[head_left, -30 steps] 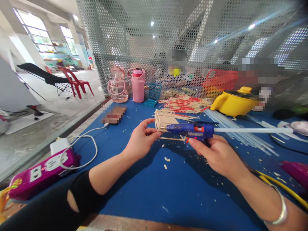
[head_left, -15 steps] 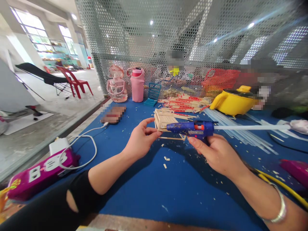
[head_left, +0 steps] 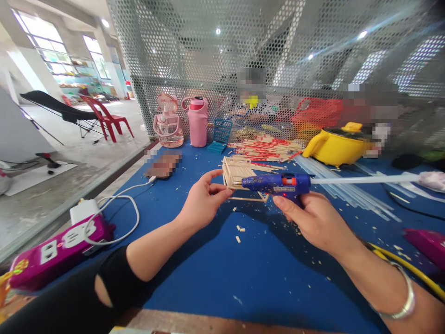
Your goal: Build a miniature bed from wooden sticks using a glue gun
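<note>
My left hand (head_left: 203, 199) pinches the left end of a small frame of wooden sticks (head_left: 239, 169), fingers closed on its edge. Part of the frame is hidden behind the tool in front of it. In my right hand (head_left: 318, 220) is a blue hot glue gun (head_left: 274, 183), its grip wrapped by the fingers. A small red light glows on the gun. Its metal nozzle points left, at the frame near my left fingertips; whether it touches the wood I cannot tell. A long translucent glue stick (head_left: 361, 180) sticks out of the gun's back.
Red-tipped sticks (head_left: 267, 148) lie in a pile behind the frame. Loose glue sticks (head_left: 347, 190), a yellow pot (head_left: 337, 146) and a yellow cable (head_left: 413, 271) are on the right. A pink bottle (head_left: 198, 123), a phone (head_left: 163, 164) and a purple power strip (head_left: 59, 250) stand or lie leftward.
The glue gun has shifted very slightly to the right, and the rear of its glue stick sits a little higher. My left hand keeps its hold on the stick frame.
</note>
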Demonstrator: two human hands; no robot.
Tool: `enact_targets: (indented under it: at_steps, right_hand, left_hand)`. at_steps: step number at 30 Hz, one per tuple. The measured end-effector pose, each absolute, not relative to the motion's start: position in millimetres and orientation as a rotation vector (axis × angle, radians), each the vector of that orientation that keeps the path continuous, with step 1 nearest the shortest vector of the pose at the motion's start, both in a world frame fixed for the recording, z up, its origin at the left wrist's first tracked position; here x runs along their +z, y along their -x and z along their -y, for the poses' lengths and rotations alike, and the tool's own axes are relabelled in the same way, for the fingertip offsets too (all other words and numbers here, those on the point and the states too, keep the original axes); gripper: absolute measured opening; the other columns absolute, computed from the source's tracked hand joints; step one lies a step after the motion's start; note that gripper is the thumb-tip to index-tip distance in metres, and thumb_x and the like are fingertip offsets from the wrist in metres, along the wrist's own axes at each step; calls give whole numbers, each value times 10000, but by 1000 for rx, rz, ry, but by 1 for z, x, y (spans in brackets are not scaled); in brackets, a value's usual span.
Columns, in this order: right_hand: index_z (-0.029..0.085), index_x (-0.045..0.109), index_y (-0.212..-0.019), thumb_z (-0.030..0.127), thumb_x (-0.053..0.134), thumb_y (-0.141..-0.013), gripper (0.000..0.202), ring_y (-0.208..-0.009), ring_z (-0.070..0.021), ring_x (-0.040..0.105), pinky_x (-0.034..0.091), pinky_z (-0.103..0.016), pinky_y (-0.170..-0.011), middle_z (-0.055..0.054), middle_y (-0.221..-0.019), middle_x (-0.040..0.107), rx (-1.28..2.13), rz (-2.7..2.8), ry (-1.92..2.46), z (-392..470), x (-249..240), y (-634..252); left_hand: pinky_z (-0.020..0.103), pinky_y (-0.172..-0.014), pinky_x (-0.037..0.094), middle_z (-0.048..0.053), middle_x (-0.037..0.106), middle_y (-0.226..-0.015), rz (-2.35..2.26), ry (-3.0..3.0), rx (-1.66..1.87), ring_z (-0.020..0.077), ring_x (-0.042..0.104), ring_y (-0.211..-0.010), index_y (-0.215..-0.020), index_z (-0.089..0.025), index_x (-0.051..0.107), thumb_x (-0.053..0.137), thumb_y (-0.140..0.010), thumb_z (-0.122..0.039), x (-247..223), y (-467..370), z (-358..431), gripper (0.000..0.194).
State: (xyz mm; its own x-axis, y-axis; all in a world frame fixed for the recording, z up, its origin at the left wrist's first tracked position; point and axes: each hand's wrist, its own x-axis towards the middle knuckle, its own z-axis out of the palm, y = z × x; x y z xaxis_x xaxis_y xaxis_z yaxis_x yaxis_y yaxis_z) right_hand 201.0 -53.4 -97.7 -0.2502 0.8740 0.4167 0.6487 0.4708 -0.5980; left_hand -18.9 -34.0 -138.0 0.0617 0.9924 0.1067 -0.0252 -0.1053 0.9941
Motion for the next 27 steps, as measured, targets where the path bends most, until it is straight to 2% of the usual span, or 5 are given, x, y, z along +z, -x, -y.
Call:
enact_targets:
  at_steps: [9,15,27]
  right_hand:
    - [234,643,-701,517,519,-830,335,-625,-235,616,466,-323,-583,-8,-478,571,362,2023,1350,52,-99,-203]
    - [219,634,-691,513,503,-837,354,-579,-218,592,444,-306,-565,4,-434,523,348,2033,1350,52,-100,-202]
    - [226,499,-567,505,485,-852,400,-483,-166,499,390,-290,-524,6,-449,508,382,2058,1408,56,-95,-203]
  left_hand:
    - [224,-584,416,69,727,-860,-1091,-1307,1237,150,635,-743,-1256,-154,440,695,-735,-290,-138,19,32,595]
    - [221,-576,409,57,724,-851,-1086,-1312,1232,141,629,-718,-1254,-162,438,688,-740,-298,-139,20,32,587]
    - [208,-535,376,51,717,-846,-1105,-1309,1220,111,590,-647,-1255,-158,441,691,-738,-292,-137,18,33,590]
